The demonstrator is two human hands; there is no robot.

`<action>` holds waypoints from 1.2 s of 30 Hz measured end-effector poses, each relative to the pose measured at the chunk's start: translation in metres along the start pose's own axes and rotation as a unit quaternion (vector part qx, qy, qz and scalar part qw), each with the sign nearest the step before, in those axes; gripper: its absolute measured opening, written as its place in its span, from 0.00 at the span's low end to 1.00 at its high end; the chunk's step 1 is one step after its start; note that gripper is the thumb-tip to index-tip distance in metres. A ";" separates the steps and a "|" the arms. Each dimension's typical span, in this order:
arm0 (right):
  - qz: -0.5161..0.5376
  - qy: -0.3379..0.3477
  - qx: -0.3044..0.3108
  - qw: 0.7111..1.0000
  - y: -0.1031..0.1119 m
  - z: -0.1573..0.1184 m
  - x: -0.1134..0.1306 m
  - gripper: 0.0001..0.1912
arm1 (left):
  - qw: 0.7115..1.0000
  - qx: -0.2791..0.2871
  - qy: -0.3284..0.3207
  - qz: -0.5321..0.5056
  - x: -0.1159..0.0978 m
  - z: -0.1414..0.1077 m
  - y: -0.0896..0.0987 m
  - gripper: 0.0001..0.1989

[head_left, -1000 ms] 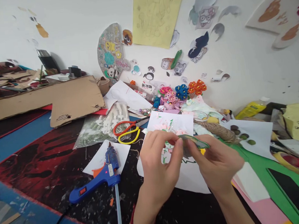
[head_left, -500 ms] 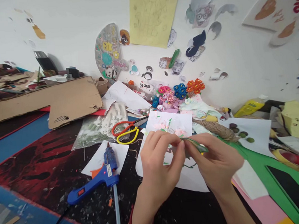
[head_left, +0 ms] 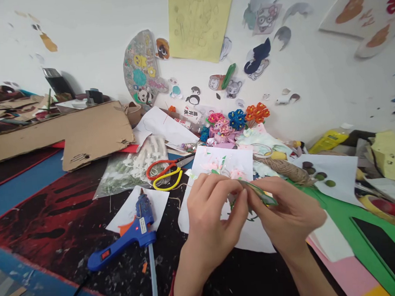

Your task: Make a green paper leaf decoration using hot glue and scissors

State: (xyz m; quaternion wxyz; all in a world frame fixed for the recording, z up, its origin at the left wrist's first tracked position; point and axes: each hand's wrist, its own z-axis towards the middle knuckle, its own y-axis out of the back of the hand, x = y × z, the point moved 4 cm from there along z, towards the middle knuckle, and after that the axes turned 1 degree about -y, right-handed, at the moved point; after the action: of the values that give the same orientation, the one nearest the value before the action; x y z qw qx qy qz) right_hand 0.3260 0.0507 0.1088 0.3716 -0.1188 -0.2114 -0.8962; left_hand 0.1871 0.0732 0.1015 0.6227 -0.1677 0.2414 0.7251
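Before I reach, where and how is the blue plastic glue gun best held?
Probably by its slim blue handle, using your left hand, from the near left: the handle extends that way, while the brown nozzle tip points away from you.

Lighting: moderate, diffuse, cool in tone. Wall (head_left: 87, 29): pale, softly lit, greyer towards the right. Black flask (head_left: 54, 80): soft shadow on the wall to its right, consistent with light from the left. Plastic bag (head_left: 118, 178): faint whitish sheen. Glue gun (head_left: 131, 245): small red glow. Fingers (head_left: 239, 210) and green piece (head_left: 271, 200): slightly soft, fine detail lost. Outer edges: wide-angle stretching, blurred detail.
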 end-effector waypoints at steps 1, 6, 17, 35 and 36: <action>0.003 -0.003 -0.002 1.000 0.000 0.000 -0.001 0.10 | 1.000 -0.002 0.002 -0.001 0.000 0.000 0.000 0.07; 0.010 -0.021 -0.007 1.000 0.000 -0.002 -0.004 0.09 | 1.000 -0.017 0.013 -0.010 0.002 -0.002 0.001 0.07; 0.029 0.012 0.032 0.999 -0.004 0.001 -0.004 0.11 | 0.999 -0.032 0.037 0.006 0.007 -0.003 0.001 0.04; 0.032 -0.010 0.049 0.998 -0.002 0.002 -0.007 0.09 | 1.000 -0.017 0.002 0.016 0.002 -0.003 -0.001 0.08; 0.031 -0.011 0.049 0.998 -0.002 0.002 -0.007 0.08 | 1.000 -0.019 0.007 0.019 0.002 -0.003 -0.001 0.07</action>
State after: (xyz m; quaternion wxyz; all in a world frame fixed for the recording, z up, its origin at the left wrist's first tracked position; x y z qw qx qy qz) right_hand 0.3295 0.0569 0.1073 0.4025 -0.1170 -0.2558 -0.8711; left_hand 0.1872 0.0735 0.0975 0.6039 -0.1794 0.2350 0.7401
